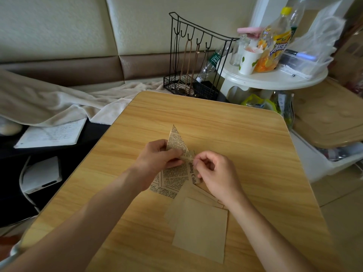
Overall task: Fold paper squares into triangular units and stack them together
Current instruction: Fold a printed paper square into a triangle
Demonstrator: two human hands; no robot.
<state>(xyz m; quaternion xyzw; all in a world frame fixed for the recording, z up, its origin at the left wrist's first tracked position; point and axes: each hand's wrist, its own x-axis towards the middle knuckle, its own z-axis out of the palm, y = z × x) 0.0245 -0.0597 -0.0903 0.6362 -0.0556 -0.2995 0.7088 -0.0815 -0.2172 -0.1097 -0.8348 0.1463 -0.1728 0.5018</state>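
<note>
The newsprint paper stands half-folded near the middle of the counter, its pointed tip aimed away, its lower part lying on the wood. The left hand and right hand meet at its right edge, fingers curled and pinching a narrow fold. The crease will likely come out clean if the edges are matched first, then pressed outward from the pinch. Plain brown squares wait fanned just below.

bare wooden table beyond the hands, wire rack crowding its far edge
</note>
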